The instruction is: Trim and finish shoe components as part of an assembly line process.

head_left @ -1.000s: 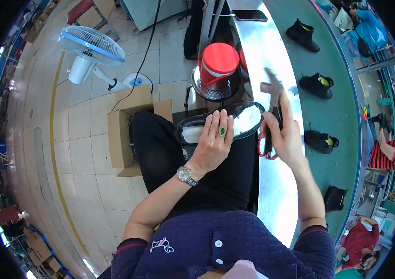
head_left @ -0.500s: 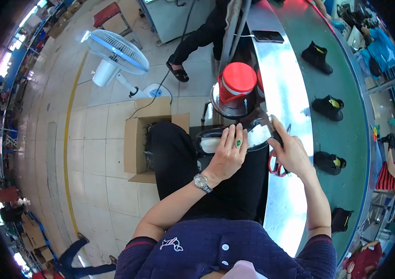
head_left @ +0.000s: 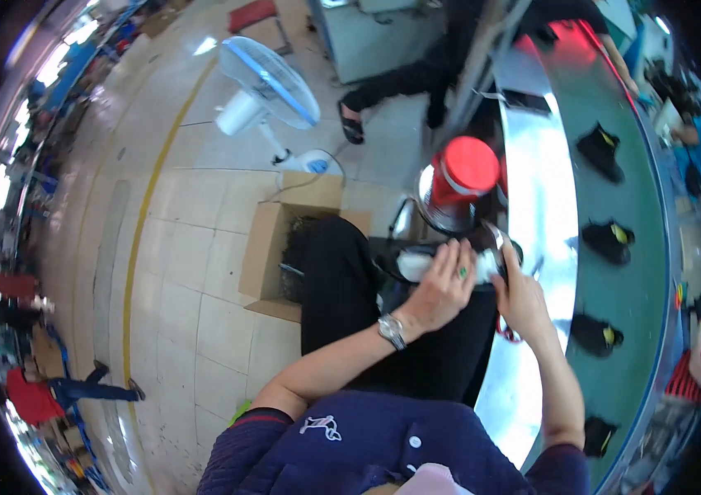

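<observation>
Across my lap lies an upturned black shoe (head_left: 413, 266) with a white underside. My left hand (head_left: 443, 289), wearing a ring and a watch, rests on it with straight fingers laid flat; its thumb is hidden. At the shoe's right end, my right hand (head_left: 522, 302) is closed round a dark-handled tool, whose flat blade (head_left: 496, 235) points up and away from me. Blur hides the tool's exact kind and where its edge meets the shoe. Red-handled scissors (head_left: 507, 332) lie partly hidden beside my right hand, on the metal bench (head_left: 542, 190).
A red-lidded container (head_left: 471, 165) stands beyond the shoe. Left of my knee sits an open cardboard box (head_left: 261, 252), with a fan (head_left: 268, 82) behind. A phone (head_left: 525, 101) lies on the bench. Several black shoes (head_left: 608, 241) stand on the green conveyor (head_left: 641, 330).
The whole view has shifted and tilted, so most things sit farther right and lower. My right hand with the tool is closer to my left hand. A person in red shows more at the left.
</observation>
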`<state>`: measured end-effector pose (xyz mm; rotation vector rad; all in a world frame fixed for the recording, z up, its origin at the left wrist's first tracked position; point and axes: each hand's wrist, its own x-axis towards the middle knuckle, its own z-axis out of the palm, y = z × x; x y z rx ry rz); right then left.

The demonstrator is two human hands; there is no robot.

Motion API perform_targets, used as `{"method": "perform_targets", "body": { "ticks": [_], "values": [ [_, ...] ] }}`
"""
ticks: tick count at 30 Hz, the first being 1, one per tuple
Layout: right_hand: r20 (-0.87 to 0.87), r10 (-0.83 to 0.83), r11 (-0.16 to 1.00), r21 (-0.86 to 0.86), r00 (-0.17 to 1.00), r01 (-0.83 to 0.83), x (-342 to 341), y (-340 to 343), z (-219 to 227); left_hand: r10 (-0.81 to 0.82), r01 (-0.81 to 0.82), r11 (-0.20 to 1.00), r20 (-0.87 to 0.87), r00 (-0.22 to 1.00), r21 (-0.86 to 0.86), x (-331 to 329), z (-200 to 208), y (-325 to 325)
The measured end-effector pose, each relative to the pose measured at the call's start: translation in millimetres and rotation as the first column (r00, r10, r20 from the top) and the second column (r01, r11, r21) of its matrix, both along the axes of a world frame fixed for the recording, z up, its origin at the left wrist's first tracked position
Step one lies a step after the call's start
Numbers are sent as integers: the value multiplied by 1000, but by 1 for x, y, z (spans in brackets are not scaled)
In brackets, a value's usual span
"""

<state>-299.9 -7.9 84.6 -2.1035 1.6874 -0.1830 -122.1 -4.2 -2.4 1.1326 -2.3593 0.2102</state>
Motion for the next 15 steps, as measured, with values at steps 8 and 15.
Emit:
{"method": "perform_targets", "body": {
  "ticks": [8,15],
  "values": [
    [184,-71,990,-110,980,92,4,7,5,-13,13,998,-13,1000,56,-4,-2,0],
    [154,-65,979,-180,986,93,0,11,-7,31,-33,999,47,998,42,-4,-2,2]
  ]
}}
